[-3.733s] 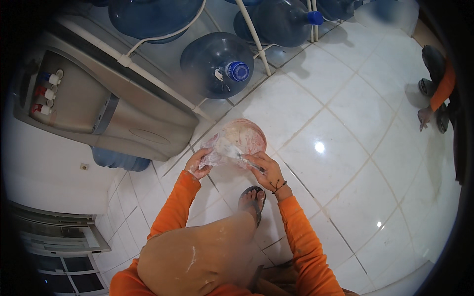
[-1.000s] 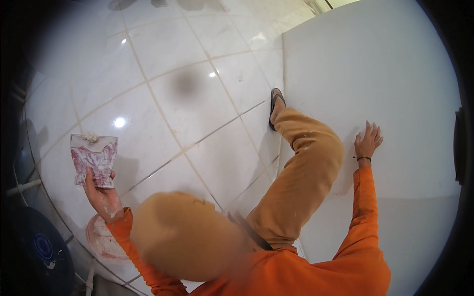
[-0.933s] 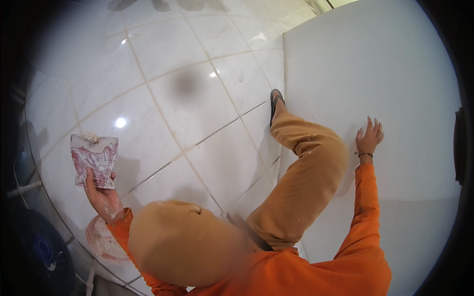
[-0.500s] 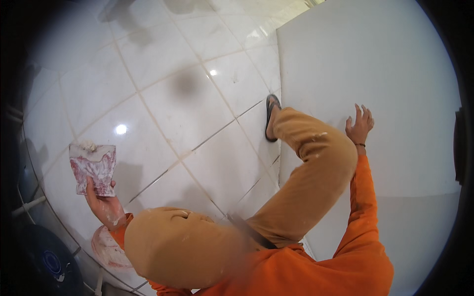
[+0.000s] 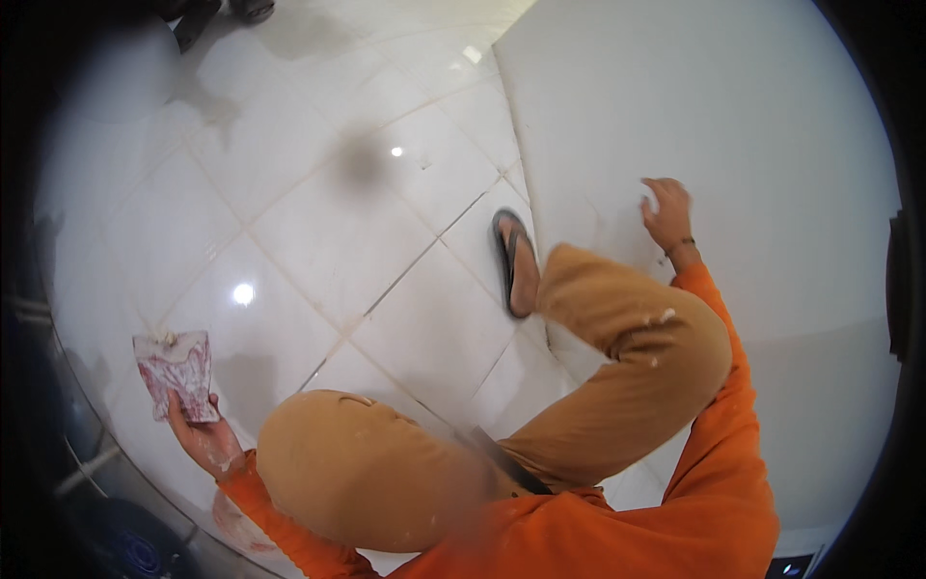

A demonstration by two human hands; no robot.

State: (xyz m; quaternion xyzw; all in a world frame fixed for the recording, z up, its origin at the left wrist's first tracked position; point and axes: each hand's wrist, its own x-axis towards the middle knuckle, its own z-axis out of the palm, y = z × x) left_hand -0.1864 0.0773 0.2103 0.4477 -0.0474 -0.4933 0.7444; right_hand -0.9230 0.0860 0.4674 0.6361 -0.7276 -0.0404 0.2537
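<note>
My left hand [image 5: 206, 442], at the far left, is closed round the lower end of a flat putty spreader [image 5: 177, 372]. It is red, smeared with white paste, widens away from the hand and has a small lump of paste at its far edge. Low over the floor, it tilts slightly. On the right, my right hand [image 5: 667, 214] is beside the pale wall [image 5: 772, 145], with nothing in it and its fingers bent but apart. Whether its fingertips touch the wall, I cannot tell.
White floor tiles [image 5: 424, 299] meet the wall's lower edge near my sandalled foot [image 5: 516, 265]. At lower left, a pinkish-smeared round thing [image 5: 236, 526] shows partly behind my sleeve, near a dark blue round object [image 5: 140, 550]. Dark footwear [image 5: 253, 10] appears at the top left.
My view has shifted. My right hand appears further left along the wall, its fingers more bent. The left hand, still holding the spreader, sits lower in view; footwear now shows at the top.
</note>
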